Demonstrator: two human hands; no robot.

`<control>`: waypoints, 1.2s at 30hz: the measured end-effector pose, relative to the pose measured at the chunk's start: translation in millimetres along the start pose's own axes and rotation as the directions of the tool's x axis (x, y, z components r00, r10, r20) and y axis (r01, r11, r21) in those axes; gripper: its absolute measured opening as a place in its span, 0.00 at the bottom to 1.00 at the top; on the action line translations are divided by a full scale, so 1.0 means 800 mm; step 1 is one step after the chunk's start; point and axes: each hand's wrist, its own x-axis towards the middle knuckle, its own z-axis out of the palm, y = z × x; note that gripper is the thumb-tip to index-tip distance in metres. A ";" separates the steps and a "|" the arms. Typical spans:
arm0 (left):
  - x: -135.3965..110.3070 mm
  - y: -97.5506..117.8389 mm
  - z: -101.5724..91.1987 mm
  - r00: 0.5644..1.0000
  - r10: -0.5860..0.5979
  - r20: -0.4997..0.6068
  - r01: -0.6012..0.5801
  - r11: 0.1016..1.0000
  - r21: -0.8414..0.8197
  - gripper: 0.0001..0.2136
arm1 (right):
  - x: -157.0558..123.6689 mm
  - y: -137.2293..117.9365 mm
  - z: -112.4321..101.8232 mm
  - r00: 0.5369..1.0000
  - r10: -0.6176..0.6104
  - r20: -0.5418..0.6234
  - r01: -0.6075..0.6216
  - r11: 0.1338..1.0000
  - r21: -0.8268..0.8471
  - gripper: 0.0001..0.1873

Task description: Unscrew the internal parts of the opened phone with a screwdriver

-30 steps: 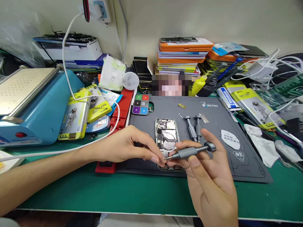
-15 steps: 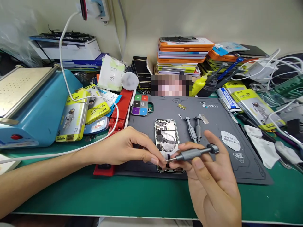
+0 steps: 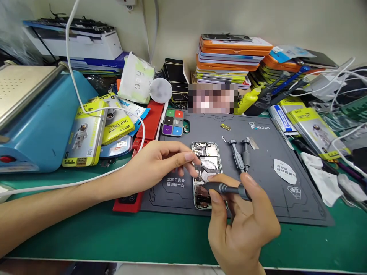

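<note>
An opened smartphone [image 3: 203,194] lies on the dark grey work mat [image 3: 269,198], its circuit parts and a round coil showing. My left hand [image 3: 156,162] reaches over the phone's left edge, thumb and forefinger closed together above the inside; whatever is between them is too small or hidden to name. In my right hand [image 3: 243,221] is a grey screwdriver [image 3: 223,188], gripped between thumb and fingers and tilted over the phone's lower half. Its tip points left, near the phone's inner parts; I cannot tell whether it touches.
Two more screwdrivers [image 3: 236,156] lie right of the phone, near a small yellow piece [image 3: 225,126]. A coloured screw-bit case [image 3: 172,122] sits at the mat's upper left. Battery packs [image 3: 84,133], a blue machine [image 3: 51,126] and a white cable [image 3: 94,181] flank the left.
The screwdriver's tip has left my left fingertips and now hangs over the phone. My left hand has moved up along the phone, and my right fingers have regripped the handle.
</note>
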 end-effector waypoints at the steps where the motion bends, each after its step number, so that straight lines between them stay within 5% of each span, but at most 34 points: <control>1: 0.000 0.000 0.000 1.000 0.001 0.010 -0.001 1.000 -0.007 0.12 | 0.000 0.002 0.001 1.000 0.008 0.011 -0.008 1.000 0.002 0.37; 18: 0.002 0.004 0.000 0.999 -0.005 0.054 0.006 1.000 -0.026 0.11 | -0.001 0.005 0.000 0.994 0.047 0.103 -0.047 0.999 -0.003 0.36; 26: 0.000 0.003 0.001 0.999 -0.009 0.048 0.009 1.000 0.007 0.11 | 0.004 0.000 -0.015 0.950 -0.172 0.260 0.214 0.966 -0.144 0.42; 36: 0.003 0.005 0.004 0.996 -0.072 0.057 0.061 0.985 0.164 0.11 | -0.001 -0.013 -0.016 0.988 -0.061 0.141 0.080 0.988 -0.134 0.42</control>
